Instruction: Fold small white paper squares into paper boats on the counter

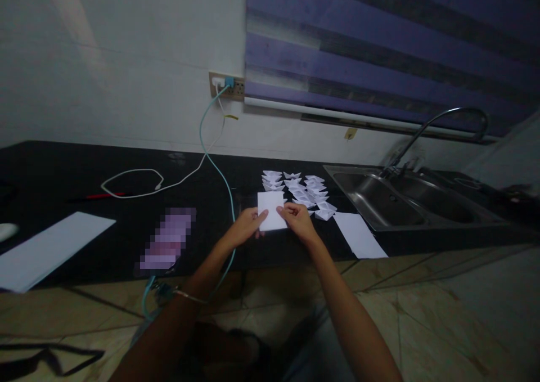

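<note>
A small white rectangle of paper point(270, 206), apparently folded, is held up between my two hands just above the dark counter. My left hand point(248, 224) pinches its left edge, thumb on the front face. On the right edge, my right hand point(297, 220) grips the sheet with thumb and fingers. Right behind the paper, several folded white paper boats point(310, 189) lie in loose rows on the counter, partly hidden by the sheet and my right hand. A flat stack of white paper point(360, 236) rests to the right, near the front edge.
A steel double sink point(388, 202) with a curved faucet point(442, 115) is at the right. On the left lie larger white sheets point(54, 247), a blurred-out phone point(169, 238) and a red pen point(105, 195). A teal cable point(230, 191) crosses the counter from the outlet point(236, 86).
</note>
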